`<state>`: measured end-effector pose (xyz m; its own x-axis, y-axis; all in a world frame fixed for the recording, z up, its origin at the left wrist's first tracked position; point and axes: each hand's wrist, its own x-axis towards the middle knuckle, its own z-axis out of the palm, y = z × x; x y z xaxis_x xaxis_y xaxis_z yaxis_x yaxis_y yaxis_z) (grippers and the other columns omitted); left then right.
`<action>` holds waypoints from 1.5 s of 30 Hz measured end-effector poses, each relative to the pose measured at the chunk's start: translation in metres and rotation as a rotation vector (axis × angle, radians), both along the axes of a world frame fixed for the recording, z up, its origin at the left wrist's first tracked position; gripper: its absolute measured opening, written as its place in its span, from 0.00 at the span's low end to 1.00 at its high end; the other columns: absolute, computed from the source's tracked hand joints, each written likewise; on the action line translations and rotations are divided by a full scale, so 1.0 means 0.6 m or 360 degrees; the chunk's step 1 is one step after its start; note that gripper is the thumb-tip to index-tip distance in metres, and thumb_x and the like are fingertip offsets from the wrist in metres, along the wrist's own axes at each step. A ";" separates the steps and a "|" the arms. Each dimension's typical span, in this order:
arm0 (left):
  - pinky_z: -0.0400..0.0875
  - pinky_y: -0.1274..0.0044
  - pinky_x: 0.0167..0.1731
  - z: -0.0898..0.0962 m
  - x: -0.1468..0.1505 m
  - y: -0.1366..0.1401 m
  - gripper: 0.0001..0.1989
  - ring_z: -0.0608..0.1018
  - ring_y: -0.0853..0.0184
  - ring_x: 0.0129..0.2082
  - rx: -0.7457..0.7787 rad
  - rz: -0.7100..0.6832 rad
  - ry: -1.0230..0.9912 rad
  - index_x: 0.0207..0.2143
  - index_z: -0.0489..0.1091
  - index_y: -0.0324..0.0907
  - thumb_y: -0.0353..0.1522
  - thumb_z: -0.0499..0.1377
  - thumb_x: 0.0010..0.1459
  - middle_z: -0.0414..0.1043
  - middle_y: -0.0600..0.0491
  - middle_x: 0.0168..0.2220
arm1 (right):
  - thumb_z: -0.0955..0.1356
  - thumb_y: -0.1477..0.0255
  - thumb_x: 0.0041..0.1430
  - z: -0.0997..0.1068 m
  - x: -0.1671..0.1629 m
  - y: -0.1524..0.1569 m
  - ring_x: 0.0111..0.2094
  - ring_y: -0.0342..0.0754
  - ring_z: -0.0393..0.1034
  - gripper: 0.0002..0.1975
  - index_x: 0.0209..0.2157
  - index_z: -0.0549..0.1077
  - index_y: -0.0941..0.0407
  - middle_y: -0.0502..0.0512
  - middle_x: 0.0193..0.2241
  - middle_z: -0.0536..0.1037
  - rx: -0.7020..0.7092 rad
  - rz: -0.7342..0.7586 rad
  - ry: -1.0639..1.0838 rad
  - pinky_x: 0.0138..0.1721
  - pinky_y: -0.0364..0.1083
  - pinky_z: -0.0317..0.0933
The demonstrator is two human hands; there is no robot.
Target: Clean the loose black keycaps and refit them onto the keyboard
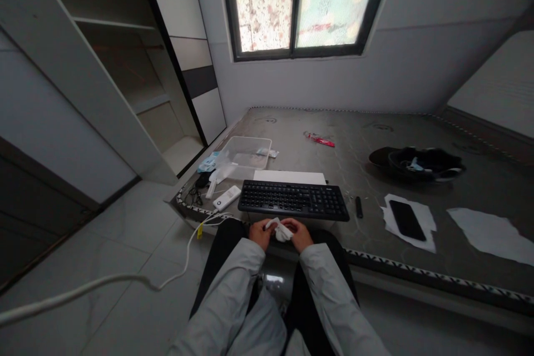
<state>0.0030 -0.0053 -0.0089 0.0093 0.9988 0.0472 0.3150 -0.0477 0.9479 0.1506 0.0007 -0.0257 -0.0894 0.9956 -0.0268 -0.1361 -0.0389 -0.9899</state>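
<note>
A crumpled white tissue (pixel 283 232) is bunched between my two hands, just in front of the mattress edge. My left hand (pixel 260 233) pinches its left end, and the fingers of my right hand (pixel 298 233) are closed on its right side. Right beyond my hands lies a black keyboard (pixel 293 199), its near edge close to my fingers. Behind the keyboard a flat white box or board (pixel 289 178) shows in part. Whether anything small is wrapped inside the tissue I cannot tell.
Left of the keyboard are a white power strip (pixel 227 198) with its cable and a clear plastic bin (pixel 246 153). To the right lie a small black stick (pixel 359 207), a phone (pixel 407 220) on white paper, and a dark cap (pixel 417 164). A red packet (pixel 322 140) lies farther back.
</note>
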 end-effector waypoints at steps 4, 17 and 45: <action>0.70 0.78 0.33 -0.010 0.000 0.004 0.12 0.76 0.65 0.33 0.0011 -0.0062 -0.0041 0.35 0.75 0.39 0.29 0.58 0.46 0.77 0.51 0.33 | 0.71 0.68 0.39 0.001 0.001 0.001 0.30 0.47 0.70 0.11 0.27 0.72 0.57 0.53 0.26 0.76 0.0046 -0.0038 -0.0051 0.34 0.45 0.64; 0.67 0.81 0.29 0.014 0.001 -0.005 0.12 0.74 0.68 0.29 0.0099 -0.0034 0.0152 0.31 0.73 0.41 0.38 0.58 0.48 0.75 0.55 0.28 | 0.69 0.62 0.44 -0.001 0.011 0.000 0.35 0.52 0.72 0.16 0.32 0.76 0.58 0.56 0.31 0.78 0.0110 0.0034 -0.0305 0.40 0.50 0.64; 0.66 0.79 0.25 0.003 -0.001 0.002 0.20 0.75 0.65 0.27 0.0017 0.0075 0.0107 0.30 0.75 0.35 0.44 0.57 0.47 0.75 0.52 0.24 | 0.68 0.65 0.45 -0.003 0.007 0.000 0.34 0.51 0.70 0.12 0.31 0.75 0.57 0.54 0.30 0.77 0.0120 0.0041 -0.0209 0.39 0.48 0.63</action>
<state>0.0025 -0.0044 -0.0069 -0.0339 0.9977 0.0587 0.3803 -0.0414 0.9239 0.1548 0.0009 -0.0276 -0.1155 0.9927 0.0351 -0.0054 0.0347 -0.9994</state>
